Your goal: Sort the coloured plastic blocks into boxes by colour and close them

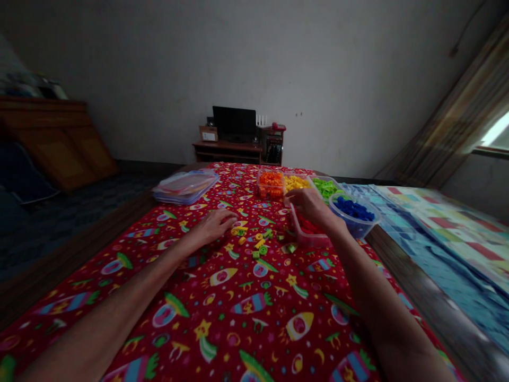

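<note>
My left hand (214, 223) rests palm down on the red rocket-print cloth (222, 297), its fingers curled beside a small scatter of yellow and green bricks (258, 241). My right hand (308, 204) hovers over the clear tub of red bricks (308, 231), fingers pinched together; what they hold, if anything, is too small to make out. Behind it stand tubs of orange bricks (271, 183), yellow bricks (296, 183) and green bricks (326, 187). A round bowl of blue bricks (354, 212) sits just right of that hand.
A stack of clear tub lids (186, 187) lies at the far left of the cloth. A blue patterned mat (437, 239) runs along the right. A low desk with a dark monitor (234, 124) stands against the back wall.
</note>
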Motion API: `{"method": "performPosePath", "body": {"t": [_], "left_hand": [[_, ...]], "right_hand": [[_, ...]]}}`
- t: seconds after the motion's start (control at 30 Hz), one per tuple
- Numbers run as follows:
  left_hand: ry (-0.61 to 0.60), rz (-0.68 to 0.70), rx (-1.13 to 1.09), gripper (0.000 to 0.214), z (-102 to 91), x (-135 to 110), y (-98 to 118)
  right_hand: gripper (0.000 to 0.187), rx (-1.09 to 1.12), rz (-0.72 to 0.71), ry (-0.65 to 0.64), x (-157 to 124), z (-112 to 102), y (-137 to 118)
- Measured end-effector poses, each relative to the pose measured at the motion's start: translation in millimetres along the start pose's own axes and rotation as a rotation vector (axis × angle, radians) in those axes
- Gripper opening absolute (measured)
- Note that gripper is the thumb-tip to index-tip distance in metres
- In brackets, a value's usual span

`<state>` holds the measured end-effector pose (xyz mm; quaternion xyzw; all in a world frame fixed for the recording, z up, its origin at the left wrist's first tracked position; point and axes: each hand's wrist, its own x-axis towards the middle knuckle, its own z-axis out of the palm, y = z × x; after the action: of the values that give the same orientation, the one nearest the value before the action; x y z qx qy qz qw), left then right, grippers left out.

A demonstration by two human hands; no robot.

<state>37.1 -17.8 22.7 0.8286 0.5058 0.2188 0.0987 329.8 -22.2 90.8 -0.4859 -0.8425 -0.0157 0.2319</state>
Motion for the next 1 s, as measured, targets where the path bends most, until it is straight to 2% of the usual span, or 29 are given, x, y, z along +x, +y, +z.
{"method": "performPosePath", "body": {"t": [0.1, 0.13, 0.23, 0.3, 0.43, 0.57, 0.67, 0.83, 0.9, 1.0], "left_hand": [[0.056, -0.046, 0.003, 0.051, 15.8, -5, 4], [0.031, -0.039, 0.002, 0.054, 24.4, -7, 8], [-0.050, 0.118, 0.035, 0.056, 50.0, -15, 32], [-0.102, 0.242, 0.032, 0.056, 61.1, -19, 52], [-0.053, 0.274, 0.040, 0.052, 69.9, -17, 88], [-0.048, 0.337, 0.062, 0.044, 79.8, -13, 109], [0.000, 0.343, 0.054, 0.038, 89.6, -9, 120], [0.086, 0.340, 0.072, 0.012, 93.8, -3, 120], [0.119, 0.357, 0.091, 0.010, 91.0, -2, 111], [0.140, 0.337, 0.113, 0.010, 84.5, -2, 92]], "right_hand": [[0.025, -0.015, 0.093, 0.160, 1, -16, 11], [0.025, -0.025, 0.123, 0.183, 1, -19, 13], [0.026, -0.045, 0.183, 0.207, 0, -23, 12], [0.027, -0.047, 0.196, 0.211, -1, -22, 9], [0.026, -0.042, 0.167, 0.173, -1, -16, 7], [0.026, -0.061, 0.137, 0.154, 0, -11, 8], [0.029, -0.085, 0.144, 0.076, -1, -4, 3], [0.035, -0.231, 0.162, -0.083, -8, 20, -7], [0.040, -0.275, 0.175, -0.102, -9, 26, -6], [0.043, -0.244, 0.189, -0.110, -9, 23, -1]]}}
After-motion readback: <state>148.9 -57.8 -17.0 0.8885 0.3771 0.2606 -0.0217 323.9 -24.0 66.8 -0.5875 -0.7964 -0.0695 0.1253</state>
